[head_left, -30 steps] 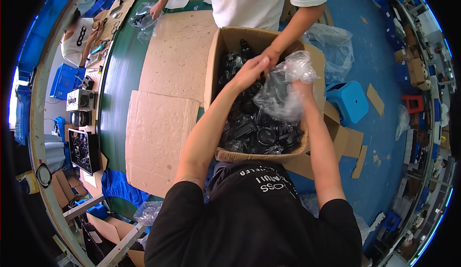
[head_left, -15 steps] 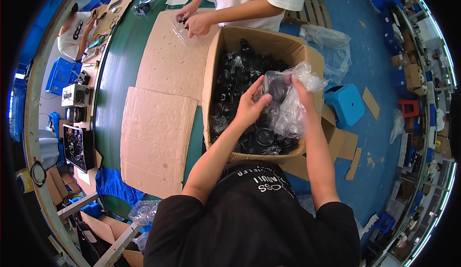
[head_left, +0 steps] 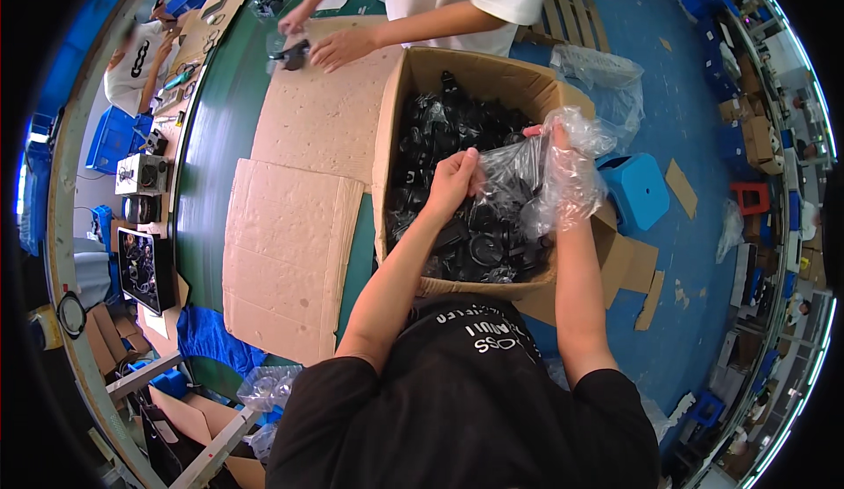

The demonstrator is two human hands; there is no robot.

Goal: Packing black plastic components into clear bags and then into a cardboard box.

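Observation:
Above an open cardboard box (head_left: 383, 164), my left hand (head_left: 454, 183) pinches one edge of a clear plastic bag (head_left: 512, 167). The bag is stretched taut between my hands. My right hand (head_left: 560, 146) is closed on its other side and is partly covered by a crumpled bunch of clear plastic (head_left: 571, 192) hanging over the wrist. Whether anything lies inside the stretched bag cannot be made out. Below my hands the box is filled with black parts (head_left: 450, 115), many of them wrapped in clear plastic.
Across the box, a person in a white shirt handles a bagged black part (head_left: 292, 54) over cardboard sheets (head_left: 286, 251) on the green bench (head_left: 207, 181). To the right stand a blue stool (head_left: 640, 192), more clear plastic (head_left: 607, 89) and torn cardboard on the blue floor.
My left hand has gone from spread fingers to a pinch, and the bag is now pulled taut between my hands. The other person's hands moved left with the bagged black part.

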